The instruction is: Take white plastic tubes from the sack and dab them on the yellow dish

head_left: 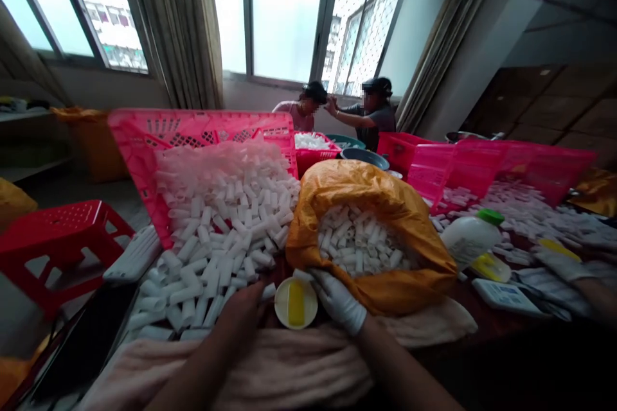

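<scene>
My left hand (245,308) is bare, its fingers closed on a short white plastic tube (268,293). On my right hand (340,300) is a white glove, and its fingertips pinch another white tube (303,275) at the rim of a small round dish (311,316). A yellow block (295,303) lies in that dish, between my hands. Loose white tubes (212,276) are heaped to the left of my left hand. Beyond my right hand, an orange sack (351,173) stands open with many similar white pieces (359,241) inside.
A tipped pink crate (202,122) backs the left heap. Pinkish cloth (284,366) lines the front edge. To the right are a green-capped bottle (467,237), a white device (506,297) and a neighbour's gloved hand (562,263). A red stool (62,231) stands left; two people are behind.
</scene>
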Available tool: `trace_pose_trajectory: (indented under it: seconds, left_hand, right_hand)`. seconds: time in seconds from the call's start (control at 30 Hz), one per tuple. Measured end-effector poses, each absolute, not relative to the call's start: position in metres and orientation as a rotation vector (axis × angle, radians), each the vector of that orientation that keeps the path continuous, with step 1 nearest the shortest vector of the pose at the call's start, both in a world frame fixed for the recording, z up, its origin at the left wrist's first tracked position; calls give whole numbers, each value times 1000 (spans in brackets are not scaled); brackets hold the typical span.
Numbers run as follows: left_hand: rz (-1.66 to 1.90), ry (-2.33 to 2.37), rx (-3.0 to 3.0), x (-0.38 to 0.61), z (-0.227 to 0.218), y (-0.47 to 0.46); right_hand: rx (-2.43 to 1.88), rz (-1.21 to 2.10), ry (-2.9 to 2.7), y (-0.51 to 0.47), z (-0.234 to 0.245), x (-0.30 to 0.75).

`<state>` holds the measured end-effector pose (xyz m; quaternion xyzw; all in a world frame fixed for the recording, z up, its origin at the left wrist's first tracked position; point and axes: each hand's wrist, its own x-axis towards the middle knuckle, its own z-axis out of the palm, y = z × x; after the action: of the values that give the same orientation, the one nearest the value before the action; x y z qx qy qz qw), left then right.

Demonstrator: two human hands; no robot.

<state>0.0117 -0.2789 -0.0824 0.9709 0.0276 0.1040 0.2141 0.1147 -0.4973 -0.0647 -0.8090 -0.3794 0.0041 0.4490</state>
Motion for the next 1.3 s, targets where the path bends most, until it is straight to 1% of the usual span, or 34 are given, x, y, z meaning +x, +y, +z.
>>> trace_pose_trajectory:
  seconds: [0.17,0.3,0.43,0.63,0.73,0.93,1.03,1.13,1.2,1.3]
  left_hand:
    - [225,94,2750,11,-75,-282]
    - [221,90,2792,11,-74,-284]
    - [252,70,2823,11,-77,-284]
    - [268,81,2843,10,-77,-286]
    - [293,42,2842,11,-77,-285]
    - [334,22,2840,13,-80,-283]
    - [334,-5,2840,13,-80,-283]
    - [331,-15,2832,13,-80,-283]
    - [330,1,2830,13,-79,-283]
    - [309,26,2836,13,-77,-284]
  right_hand:
    - [-2029,4,-1014,-494,-67,116]
    - [-2073,-106,-1058,-491,-62,111]
    - [-2113,-76,-1313,-496,-59,108]
    - [-2199,-175,-1326,-503,-67,108]
    - [-2150,-162,-1499,-505,-66,107]
    - [-2110,-288,-1543,-510,-66,104]
    - [-2099,-245,-1660,-514,-68,102]
    - [-2055,-242,-1609,-515,-70,102]
    - [-2076,-286,-1575,-516,-71,102]
    - [-2134,-346,-1719,-517,-70,98]
